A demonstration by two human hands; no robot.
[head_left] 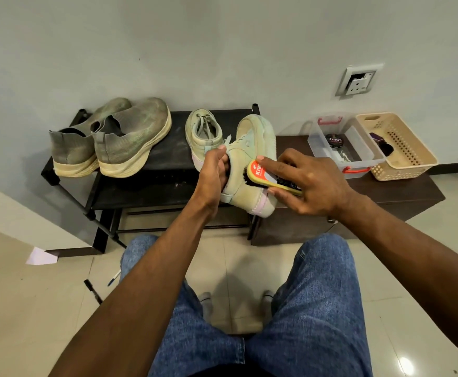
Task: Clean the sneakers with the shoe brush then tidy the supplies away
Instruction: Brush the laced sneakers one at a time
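Two hands at work: left hand (213,170) grips the pale suede lace-up sneaker (252,159) by its collar, held over the right edge of the black shoe rack (168,159). Right hand (308,180) clamps the yellow-backed black-bristle shoe brush (270,176) against its side. Risk: hard strokes could twist the sneaker loose. Brush label reads "KIW…"; round black polish tin (334,140) appears to read "Cherry".

The wooden, black-bristled shoe brush (272,178) carries an orange label reading "KIW"; the round black polish tin (334,140) reads "Cherry".
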